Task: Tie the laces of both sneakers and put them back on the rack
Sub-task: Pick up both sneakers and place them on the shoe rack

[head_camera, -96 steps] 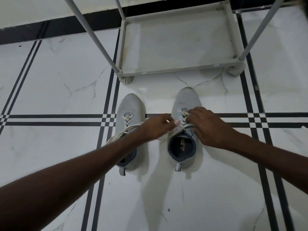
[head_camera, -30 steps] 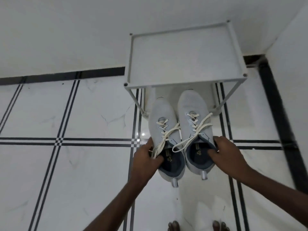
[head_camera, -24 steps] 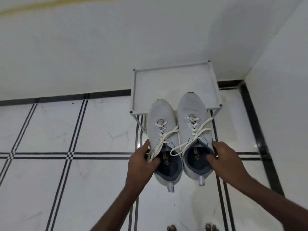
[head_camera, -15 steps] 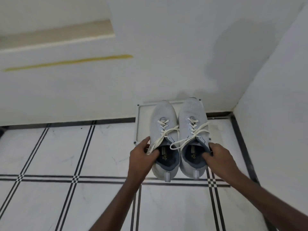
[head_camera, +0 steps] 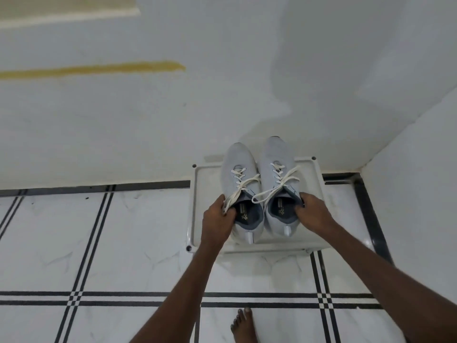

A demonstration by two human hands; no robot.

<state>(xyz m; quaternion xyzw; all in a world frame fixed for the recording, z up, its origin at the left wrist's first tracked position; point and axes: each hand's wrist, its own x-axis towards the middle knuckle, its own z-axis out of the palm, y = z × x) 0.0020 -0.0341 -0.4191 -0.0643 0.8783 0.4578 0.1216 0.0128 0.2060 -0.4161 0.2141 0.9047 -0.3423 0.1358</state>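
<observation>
Two light grey sneakers with cream laces sit side by side over the top shelf of the white rack, toes toward the wall. My left hand grips the collar of the left sneaker, thumb inside the opening. My right hand grips the collar of the right sneaker the same way. Loose lace ends trail across both tongues. Whether the soles touch the shelf, I cannot tell.
The rack stands in a corner, with a white wall behind it and another wall to the right. A bare foot rests on the white tiled floor with black lines below the rack.
Earlier both hands worked at the right sneaker's laces on the floor. Since then the pair rose together and now sits farther forward over the rack's top shelf; the view has lifted.
</observation>
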